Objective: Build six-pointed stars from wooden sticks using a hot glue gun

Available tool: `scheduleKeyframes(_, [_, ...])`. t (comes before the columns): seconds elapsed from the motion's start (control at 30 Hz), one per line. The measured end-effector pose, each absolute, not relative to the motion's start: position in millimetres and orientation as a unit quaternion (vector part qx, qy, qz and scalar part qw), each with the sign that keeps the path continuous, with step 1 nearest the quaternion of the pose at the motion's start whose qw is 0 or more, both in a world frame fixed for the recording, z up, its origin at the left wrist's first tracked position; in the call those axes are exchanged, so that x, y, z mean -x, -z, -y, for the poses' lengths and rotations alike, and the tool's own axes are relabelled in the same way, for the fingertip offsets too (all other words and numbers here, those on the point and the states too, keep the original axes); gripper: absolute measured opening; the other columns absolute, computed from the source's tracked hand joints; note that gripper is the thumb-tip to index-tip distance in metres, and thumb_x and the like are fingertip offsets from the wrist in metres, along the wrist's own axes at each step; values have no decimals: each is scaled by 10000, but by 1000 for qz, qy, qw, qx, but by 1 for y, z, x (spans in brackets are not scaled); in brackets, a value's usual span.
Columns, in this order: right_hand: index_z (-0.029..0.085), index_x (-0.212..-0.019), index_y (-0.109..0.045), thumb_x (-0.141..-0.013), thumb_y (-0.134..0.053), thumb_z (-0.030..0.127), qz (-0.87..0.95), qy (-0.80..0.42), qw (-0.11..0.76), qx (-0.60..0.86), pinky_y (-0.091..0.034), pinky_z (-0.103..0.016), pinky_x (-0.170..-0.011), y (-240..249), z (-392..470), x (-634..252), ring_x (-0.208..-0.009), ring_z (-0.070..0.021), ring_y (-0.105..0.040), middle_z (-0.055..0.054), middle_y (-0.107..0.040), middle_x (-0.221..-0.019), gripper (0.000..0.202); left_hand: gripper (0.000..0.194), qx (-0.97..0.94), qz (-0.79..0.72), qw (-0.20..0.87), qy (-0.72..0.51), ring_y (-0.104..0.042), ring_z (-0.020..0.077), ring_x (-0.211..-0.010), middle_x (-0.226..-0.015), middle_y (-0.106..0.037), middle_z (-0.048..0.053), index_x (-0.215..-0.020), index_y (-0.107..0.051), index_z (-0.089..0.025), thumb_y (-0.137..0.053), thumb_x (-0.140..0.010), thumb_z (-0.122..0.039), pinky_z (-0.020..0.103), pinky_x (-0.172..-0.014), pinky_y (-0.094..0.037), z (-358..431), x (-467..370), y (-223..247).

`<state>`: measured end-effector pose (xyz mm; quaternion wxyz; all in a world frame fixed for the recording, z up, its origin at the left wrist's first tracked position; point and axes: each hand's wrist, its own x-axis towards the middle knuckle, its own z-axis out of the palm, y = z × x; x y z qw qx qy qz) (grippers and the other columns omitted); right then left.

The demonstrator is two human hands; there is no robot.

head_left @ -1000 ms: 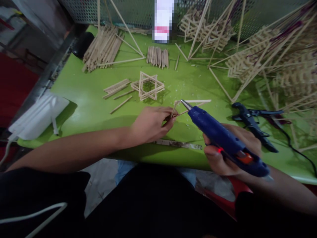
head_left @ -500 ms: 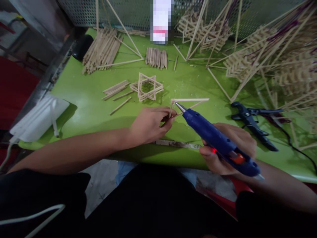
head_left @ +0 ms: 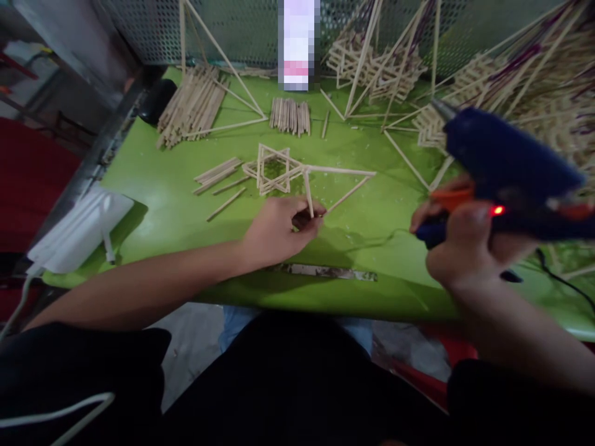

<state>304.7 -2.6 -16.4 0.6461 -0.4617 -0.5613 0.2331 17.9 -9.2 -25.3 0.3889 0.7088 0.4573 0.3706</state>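
Blurry glue gun [head_left: 506,152], rear beyond frame

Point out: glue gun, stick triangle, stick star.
glue gun [head_left: 509,152], head view: blue body
stick triangle [head_left: 341,170], head view: middle of far stick
stick star [head_left: 260,170], head view: left side stick

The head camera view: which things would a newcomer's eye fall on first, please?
Probably the big blue glue gun comes first, at the right of the view in the right hand, with its small red light glowing. Next, near the middle, the left hand pinches the near corner of a stick triangle. Just beyond that hand, a six-pointed stick star lies on the green table.
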Motion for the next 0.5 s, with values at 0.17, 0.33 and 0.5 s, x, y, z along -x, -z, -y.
scheduleKeyframes(0.17, [281, -892, -559, -979, -805, 568, 465, -314, 633, 533, -378, -288, -452, 23, -69, -323, -459, -116, -461, 58, -522, -664, 388, 142, -686, -460, 429, -366, -850, 195, -855, -1018, -903, 80, -1088, -870, -163, -812, -1002, -259, 334, -840, -725, 11, -17, 22])
scheduleKeyframes(0.33, [253, -842, -607, -1047, -736, 330, 484, -400, 410, 662, -494, -316, -550, 28, -83, -329, -568, -158, -565, 18, -569, -645, 254, 196, -646, -456, 490, -366, -864, 204, -869, -999, -894, 103, -1120, -855, -142, -834, -994, -291, 343, -821, -738, 11, -15, 16])
scheduleKeyframes(0.5, [220, -734, -648, -1020, -863, 433, 538, -359, 292, 704, -452, -352, -604, 21, -82, -335, -606, -174, -539, -34, -595, -624, 417, 203, -623, -444, 527, -370, -864, 201, -856, -986, -886, 113, -1105, -828, -123, -850, -981, -284, 332, -818, -740, 9, -13, 16])
